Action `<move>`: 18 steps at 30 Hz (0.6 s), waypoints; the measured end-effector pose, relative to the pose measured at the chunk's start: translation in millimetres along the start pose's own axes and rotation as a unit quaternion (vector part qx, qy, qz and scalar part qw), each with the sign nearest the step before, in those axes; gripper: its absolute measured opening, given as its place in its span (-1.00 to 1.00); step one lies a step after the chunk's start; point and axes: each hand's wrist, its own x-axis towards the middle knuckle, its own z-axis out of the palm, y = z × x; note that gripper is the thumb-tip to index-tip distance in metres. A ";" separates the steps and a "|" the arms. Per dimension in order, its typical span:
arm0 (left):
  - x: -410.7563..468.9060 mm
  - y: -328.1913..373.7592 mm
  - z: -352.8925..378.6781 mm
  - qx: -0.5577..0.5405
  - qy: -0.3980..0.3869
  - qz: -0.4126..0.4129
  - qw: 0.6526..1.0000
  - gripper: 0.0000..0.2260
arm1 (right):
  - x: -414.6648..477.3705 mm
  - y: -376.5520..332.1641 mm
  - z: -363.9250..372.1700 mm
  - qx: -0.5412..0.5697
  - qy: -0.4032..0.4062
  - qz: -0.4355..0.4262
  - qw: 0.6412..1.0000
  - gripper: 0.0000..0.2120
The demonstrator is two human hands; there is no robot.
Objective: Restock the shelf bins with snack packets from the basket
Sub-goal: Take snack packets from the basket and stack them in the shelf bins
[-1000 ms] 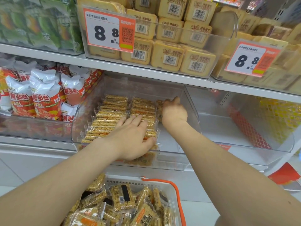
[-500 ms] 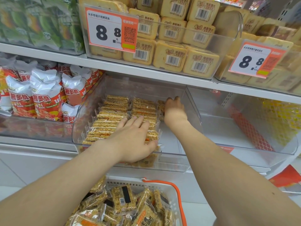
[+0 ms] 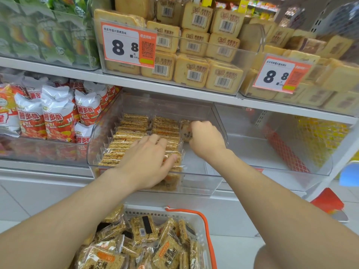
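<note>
Snack packets [image 3: 134,126] in rows in clear bin [image 3: 202,183].
Left hand [image 3: 147,162] flat on them, fingers straight; right hand [image 3: 206,141] grips one packet [image 3: 186,133] (basket [image 3: 206,224] below).

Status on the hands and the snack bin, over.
Left hand flat on packet rows in clear bin. Right hand grips one packet at bin's back right. Basket below holds more; nothing blocking.

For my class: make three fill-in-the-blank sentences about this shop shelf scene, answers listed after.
The basket has an ____ handle.
Both price tags read ____.
The left hand lies ____ on the rows of packets in the bin, while the right hand grips one packet.
Answers: orange; 8.8; flat.
</note>
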 end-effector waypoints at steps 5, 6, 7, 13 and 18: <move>-27.5 8.0 -19.9 -0.032 0.145 0.037 0.988 -0.90 | -40.6 -9.3 -39.3 0.193 -0.029 -0.087 0.977 -0.71; -34.4 12.5 -24.5 -0.041 0.153 0.029 0.987 -0.88 | -50.9 -11.9 -48.4 0.219 -0.077 -0.117 0.966 -0.71; -41.4 16.7 -27.4 -0.047 0.147 0.015 0.988 -0.85 | -61.1 -15.1 -55.2 0.225 -0.135 -0.139 0.955 -0.71; -72.2 30.2 -1.0 0.016 -0.202 0.040 0.978 -0.88 | -104.8 -29.5 -22.5 0.048 -0.453 -0.160 0.876 -0.81; -102.6 37.3 63.4 0.087 -0.457 0.115 0.878 -0.73 | -142.1 -39.7 12.7 -0.158 -0.510 -0.194 0.823 -0.77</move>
